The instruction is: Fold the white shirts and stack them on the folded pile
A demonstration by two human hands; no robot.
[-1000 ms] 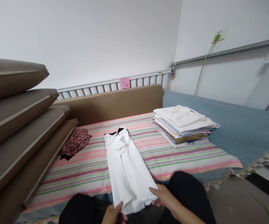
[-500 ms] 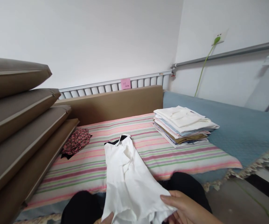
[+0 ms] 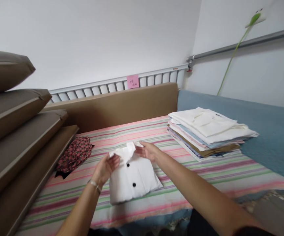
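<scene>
A white shirt with black buttons (image 3: 133, 175) lies folded into a compact rectangle on the striped cloth (image 3: 181, 173), button side up. My left hand (image 3: 106, 167) touches its collar on the left, fingers curled at the fabric. My right hand (image 3: 146, 151) pinches the collar's right side. Both arms reach forward over the cloth.
A stack of folded garments (image 3: 210, 132) sits at the right on the striped cloth, next to a blue cover (image 3: 267, 131). A dark floral cloth (image 3: 74, 157) lies at the left beside several stacked brown cushions (image 3: 16, 137). A brown backboard (image 3: 117, 105) and white rail stand behind.
The long white garment was lifted by its lower edge and is now folded in half and turned, buttons up. Both hands moved from the near hem to the collar.
</scene>
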